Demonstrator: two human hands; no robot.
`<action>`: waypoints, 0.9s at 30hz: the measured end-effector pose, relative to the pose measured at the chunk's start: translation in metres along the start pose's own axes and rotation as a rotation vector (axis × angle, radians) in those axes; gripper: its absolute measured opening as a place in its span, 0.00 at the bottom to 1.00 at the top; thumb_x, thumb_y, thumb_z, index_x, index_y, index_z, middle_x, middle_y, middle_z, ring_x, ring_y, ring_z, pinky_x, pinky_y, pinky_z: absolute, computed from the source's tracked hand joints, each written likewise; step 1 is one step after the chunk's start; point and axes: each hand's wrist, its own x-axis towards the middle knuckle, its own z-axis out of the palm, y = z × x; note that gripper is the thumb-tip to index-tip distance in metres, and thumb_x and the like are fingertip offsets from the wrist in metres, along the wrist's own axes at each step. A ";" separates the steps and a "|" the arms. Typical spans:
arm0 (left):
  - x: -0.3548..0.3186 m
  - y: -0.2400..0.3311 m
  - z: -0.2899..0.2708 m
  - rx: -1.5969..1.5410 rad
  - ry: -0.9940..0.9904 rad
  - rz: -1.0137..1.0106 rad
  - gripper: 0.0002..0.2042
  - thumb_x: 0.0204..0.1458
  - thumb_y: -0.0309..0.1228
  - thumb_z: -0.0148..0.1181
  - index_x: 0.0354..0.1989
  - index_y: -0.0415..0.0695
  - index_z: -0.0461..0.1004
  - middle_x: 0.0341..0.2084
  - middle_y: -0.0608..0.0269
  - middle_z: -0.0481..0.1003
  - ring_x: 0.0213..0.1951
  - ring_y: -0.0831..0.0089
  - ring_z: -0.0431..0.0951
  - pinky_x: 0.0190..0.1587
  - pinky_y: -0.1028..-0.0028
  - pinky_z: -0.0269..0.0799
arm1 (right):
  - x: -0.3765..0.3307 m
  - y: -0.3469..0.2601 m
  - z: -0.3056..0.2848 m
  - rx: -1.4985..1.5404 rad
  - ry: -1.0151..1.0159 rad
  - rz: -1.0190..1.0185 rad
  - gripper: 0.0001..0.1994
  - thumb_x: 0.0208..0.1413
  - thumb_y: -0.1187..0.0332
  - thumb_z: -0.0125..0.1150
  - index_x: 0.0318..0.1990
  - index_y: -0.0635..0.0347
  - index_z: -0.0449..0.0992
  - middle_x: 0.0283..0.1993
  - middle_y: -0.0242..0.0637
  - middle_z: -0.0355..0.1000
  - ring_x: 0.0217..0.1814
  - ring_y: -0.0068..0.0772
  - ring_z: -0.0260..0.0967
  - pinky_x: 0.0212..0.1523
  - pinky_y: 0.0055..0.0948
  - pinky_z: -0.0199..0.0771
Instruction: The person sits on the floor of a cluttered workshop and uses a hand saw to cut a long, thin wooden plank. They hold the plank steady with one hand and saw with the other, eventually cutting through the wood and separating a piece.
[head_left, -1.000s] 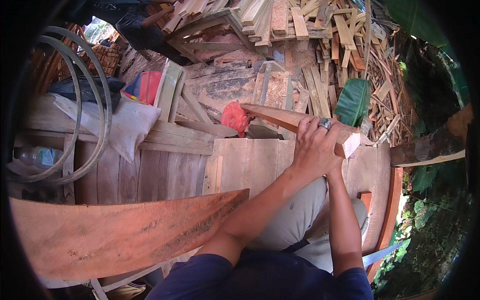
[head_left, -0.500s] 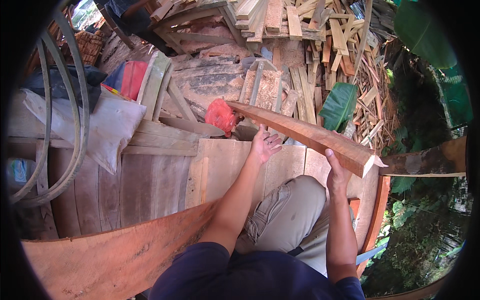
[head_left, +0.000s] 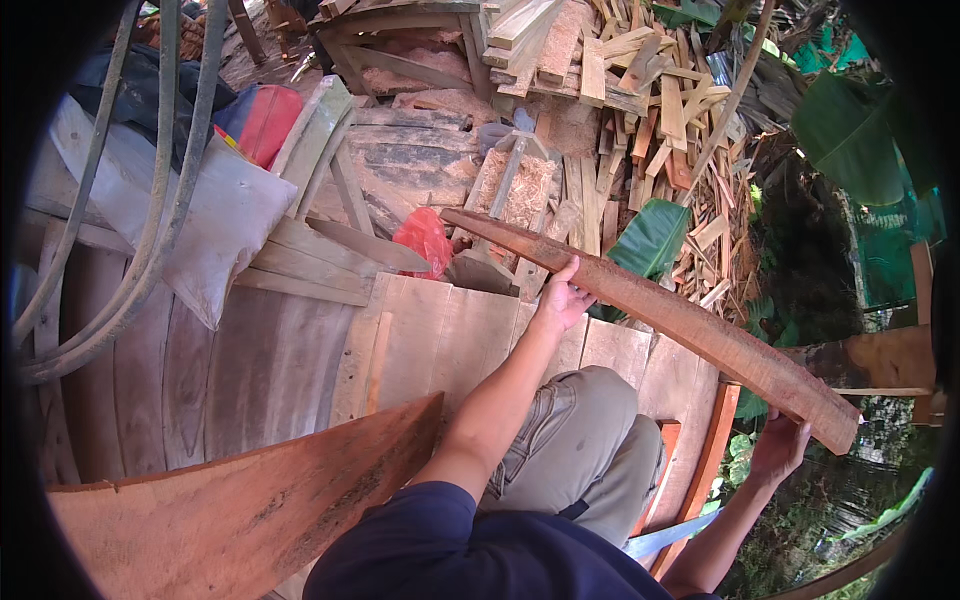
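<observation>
A long reddish-brown timber [head_left: 660, 308] slants across in front of me, its tapered end at the far left and its thick cut end at the near right. My left hand [head_left: 566, 300] grips it left of its middle, thumb on the near side, fingers partly hidden beneath. Near the thick end, my right hand [head_left: 780, 448] holds the timber from below, with some fingers hidden behind the wood. Just past the tapered end lies a red plastic bag [head_left: 425, 243]. Wooden planks [head_left: 470, 335] form the platform below the timber.
A broad board [head_left: 250, 490] stands at lower left. Bent strips [head_left: 160, 210] arch over a pale sack [head_left: 215, 215] at left. Wood offcuts [head_left: 690, 130] pile up at the back. Large leaves [head_left: 650, 240] and a drop with greenery lie to the right.
The timber's thick end has swung right and nearer, and my right hand has moved right with it. My left hand has shifted right and closed on the timber. The view has turned slightly.
</observation>
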 end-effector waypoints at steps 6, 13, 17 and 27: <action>-0.018 -0.010 0.003 0.082 -0.337 -0.064 0.25 0.54 0.43 0.63 0.58 0.50 0.64 0.53 0.64 0.68 0.57 0.65 0.65 0.61 0.56 0.57 | -0.018 0.025 -0.065 0.471 0.404 0.096 0.25 0.61 0.58 0.56 0.62 0.57 0.62 0.63 0.43 0.63 0.66 0.42 0.60 0.68 0.48 0.56; -0.055 0.008 0.024 -0.098 -0.347 0.029 0.42 0.48 0.62 0.58 0.61 0.41 0.59 0.59 0.51 0.64 0.62 0.55 0.61 0.63 0.51 0.55 | -0.026 0.037 -0.155 0.832 0.549 -0.163 0.25 0.52 0.64 0.66 0.56 0.60 0.68 0.61 0.44 0.66 0.65 0.46 0.60 0.68 0.59 0.51; -0.050 -0.013 -0.029 -0.056 -0.145 0.013 0.42 0.46 0.65 0.56 0.58 0.41 0.62 0.54 0.51 0.66 0.60 0.53 0.62 0.63 0.47 0.54 | -0.013 0.048 -0.155 0.517 0.764 -0.257 0.31 0.45 0.53 0.71 0.56 0.54 0.69 0.60 0.44 0.63 0.63 0.50 0.61 0.66 0.64 0.51; -0.067 -0.026 -0.084 0.042 0.263 0.003 0.41 0.43 0.57 0.67 0.60 0.44 0.58 0.56 0.56 0.62 0.60 0.54 0.61 0.65 0.45 0.50 | -0.025 0.128 -0.243 0.564 0.575 -0.073 0.41 0.49 0.31 0.51 0.50 0.68 0.69 0.42 0.54 0.70 0.44 0.55 0.69 0.51 0.54 0.68</action>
